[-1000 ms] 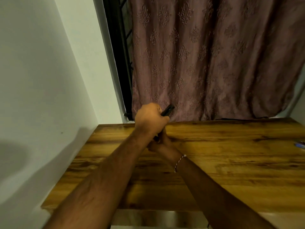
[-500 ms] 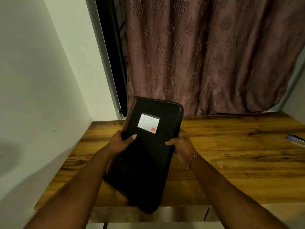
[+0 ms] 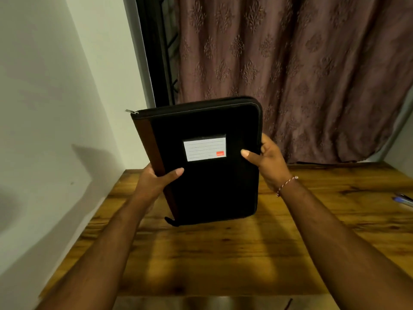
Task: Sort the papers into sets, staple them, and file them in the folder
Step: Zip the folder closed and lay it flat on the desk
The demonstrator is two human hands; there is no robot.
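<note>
Folder point(image 3: 212, 189) up in both hands, and here's the grip. Left thumb point(image 3: 174, 173) is pressed flat across the front just beside the brown spine strip point(image 3: 148, 144), with the rest of the left hand point(image 3: 154, 182) wrapped behind, out of sight. Right thumb point(image 3: 249, 154) pinches the front near the right edge, and the right hand point(image 3: 269, 162) has its fingers curled round that edge, a red-and-white bracelet point(image 3: 287, 185) on the wrist. The folder stands upright and zipped, white label point(image 3: 204, 148) facing the camera, zip pull point(image 3: 130, 111) poking out at the top left corner. It hangs over the left-centre of the wooden table point(image 3: 223, 260), its shadow on the wood below.

Now the room: a pale wall point(image 3: 44, 108) runs tight along the table's left edge. A dark window frame point(image 3: 156, 52) and a patterned mauve curtain point(image 3: 301, 74) sit right behind the far edge. A blue pen point(image 3: 402, 199) lies at the far right, well apart from the hands. Open wood runs to the right and toward the near edge, while the left side is hemmed in by the wall.

Half a second back the folder was tipped, its bottom end dropping past the near edge. Now it's lifted and squared up. A second ago the hands were bunched together near the far edge.
</note>
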